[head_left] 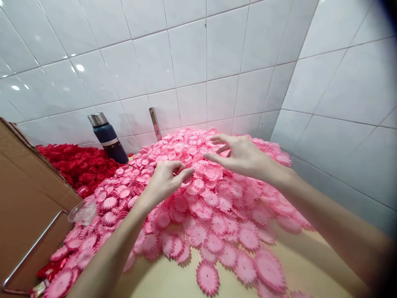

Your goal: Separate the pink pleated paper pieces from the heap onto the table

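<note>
A large heap of pink, fringed-edge fabric or paper discs (218,223), each with a small hole in the middle, spreads over the table. Over the heap's middle, my left hand (166,178) has its fingers curled in with the thumb near them; whatever they may hold is hidden. To its right, my right hand (240,155) hovers above the upper part of the heap. Its thumb and fingers are apart, and nothing shows between them. One pink disc (207,277) lies loose at the heap's front edge.
A red pile of similar pieces (83,165) lies at the back left beside a dark blue bottle (108,136). A cardboard box (27,198), a clear plastic cup (83,212) and a metal rod (32,248) are at the left. Tiled walls (189,49) bound the back and right.
</note>
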`<move>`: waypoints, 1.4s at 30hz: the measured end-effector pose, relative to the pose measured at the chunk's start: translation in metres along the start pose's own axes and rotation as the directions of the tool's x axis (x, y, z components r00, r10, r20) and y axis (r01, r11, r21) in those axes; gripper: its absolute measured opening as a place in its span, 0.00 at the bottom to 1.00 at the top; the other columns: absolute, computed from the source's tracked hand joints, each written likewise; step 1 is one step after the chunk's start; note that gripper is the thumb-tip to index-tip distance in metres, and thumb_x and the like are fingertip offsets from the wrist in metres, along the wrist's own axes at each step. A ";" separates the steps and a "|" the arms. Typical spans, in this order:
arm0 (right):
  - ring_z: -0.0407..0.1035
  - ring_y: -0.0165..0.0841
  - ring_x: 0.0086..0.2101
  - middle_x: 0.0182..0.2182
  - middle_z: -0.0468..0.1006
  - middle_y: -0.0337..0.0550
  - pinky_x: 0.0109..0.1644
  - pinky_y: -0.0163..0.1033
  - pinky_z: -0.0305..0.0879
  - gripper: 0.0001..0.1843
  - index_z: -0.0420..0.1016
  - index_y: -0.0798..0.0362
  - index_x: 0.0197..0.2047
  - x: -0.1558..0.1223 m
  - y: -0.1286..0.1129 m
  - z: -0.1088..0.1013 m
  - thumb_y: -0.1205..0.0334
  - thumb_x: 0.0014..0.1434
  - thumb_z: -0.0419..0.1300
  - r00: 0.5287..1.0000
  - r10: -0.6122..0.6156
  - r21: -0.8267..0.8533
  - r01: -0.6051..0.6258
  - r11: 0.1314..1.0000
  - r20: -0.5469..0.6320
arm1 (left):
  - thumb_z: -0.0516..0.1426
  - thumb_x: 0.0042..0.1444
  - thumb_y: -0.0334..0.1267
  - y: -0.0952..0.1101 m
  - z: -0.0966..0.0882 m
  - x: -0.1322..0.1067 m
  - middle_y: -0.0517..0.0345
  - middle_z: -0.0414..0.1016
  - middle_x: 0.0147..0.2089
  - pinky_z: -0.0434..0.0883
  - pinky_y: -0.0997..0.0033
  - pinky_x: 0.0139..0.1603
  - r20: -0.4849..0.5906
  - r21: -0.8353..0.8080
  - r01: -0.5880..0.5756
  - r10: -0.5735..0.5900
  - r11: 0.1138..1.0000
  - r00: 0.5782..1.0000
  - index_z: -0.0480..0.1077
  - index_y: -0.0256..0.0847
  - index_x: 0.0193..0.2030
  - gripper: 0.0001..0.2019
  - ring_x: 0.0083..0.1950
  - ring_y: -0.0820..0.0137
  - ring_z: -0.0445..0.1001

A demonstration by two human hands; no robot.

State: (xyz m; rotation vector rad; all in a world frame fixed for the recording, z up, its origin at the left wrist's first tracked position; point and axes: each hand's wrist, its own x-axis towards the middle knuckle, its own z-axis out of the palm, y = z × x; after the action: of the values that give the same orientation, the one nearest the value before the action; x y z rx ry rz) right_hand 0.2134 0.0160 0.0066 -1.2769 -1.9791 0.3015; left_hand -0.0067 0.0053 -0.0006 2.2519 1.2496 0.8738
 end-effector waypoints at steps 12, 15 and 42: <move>0.73 0.30 0.28 0.27 0.79 0.42 0.30 0.35 0.68 0.05 0.76 0.56 0.34 -0.005 -0.024 0.010 0.66 0.56 0.59 0.953 -0.191 0.394 0.086 0.915 0.236 | 0.59 0.53 0.50 0.000 0.004 0.002 0.58 0.73 0.27 0.63 0.75 0.27 0.095 -0.269 0.068 -0.044 0.961 0.994 0.72 0.36 0.30 0.16 0.27 0.73 0.68; 0.72 0.31 0.28 0.27 0.78 0.42 0.30 0.35 0.68 0.05 0.76 0.56 0.35 -0.004 -0.022 0.007 0.66 0.56 0.59 0.954 -0.178 0.382 0.075 0.921 0.243 | 0.63 0.50 0.49 -0.002 0.004 0.002 0.53 0.76 0.33 0.68 0.72 0.33 0.051 -0.269 0.044 -0.032 0.962 0.998 0.74 0.35 0.35 0.16 0.33 0.69 0.73; 0.74 0.33 0.32 0.31 0.82 0.42 0.32 0.36 0.67 0.12 0.82 0.52 0.37 -0.004 -0.022 -0.008 0.54 0.56 0.62 0.875 -0.262 0.261 0.164 0.951 0.406 | 0.57 0.56 0.47 0.007 0.010 0.000 0.66 0.53 0.16 0.53 0.78 0.20 -0.009 -0.189 0.027 -0.029 0.982 1.000 0.59 0.37 0.15 0.24 0.19 0.79 0.55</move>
State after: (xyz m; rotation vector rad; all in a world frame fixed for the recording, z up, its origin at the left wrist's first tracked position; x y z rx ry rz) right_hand 0.2049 0.0005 0.0231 -0.8875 -2.3618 0.7286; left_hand 0.0045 0.0013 -0.0040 2.0789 1.1490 0.9542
